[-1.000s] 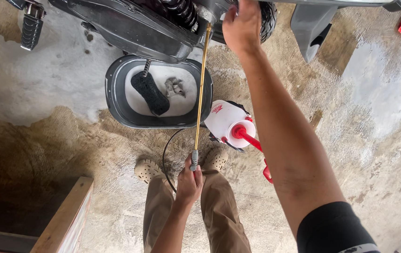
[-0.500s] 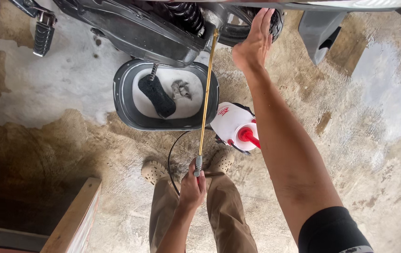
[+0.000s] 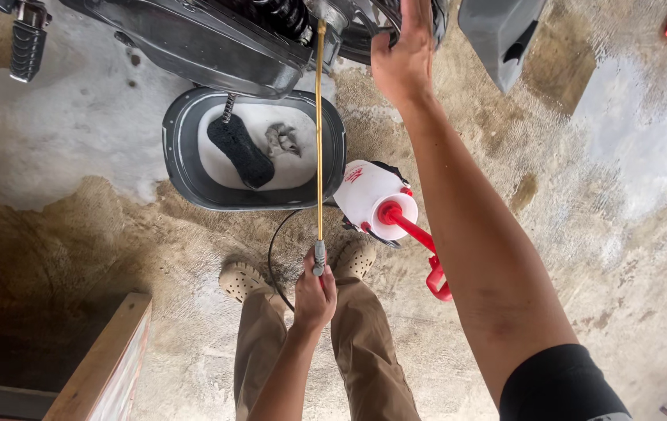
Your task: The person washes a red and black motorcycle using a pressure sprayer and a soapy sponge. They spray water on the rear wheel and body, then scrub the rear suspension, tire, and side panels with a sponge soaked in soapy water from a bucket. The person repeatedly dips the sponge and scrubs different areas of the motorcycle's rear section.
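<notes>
Hands are kept apart: the left hand point(image 3: 314, 295) is clamped on the brass spray wand point(image 3: 319, 140) aimed far at the motorcycle wheel point(image 3: 396, 31), gripped by the right hand point(image 3: 405, 62); steady spraying seems required next.

Glossy brass-coloured metal wand point(image 3: 319, 140) — rough, wet concrete floor point(image 3: 598, 234) (patchy) — glossy plastic basin point(image 3: 185, 168).
</notes>
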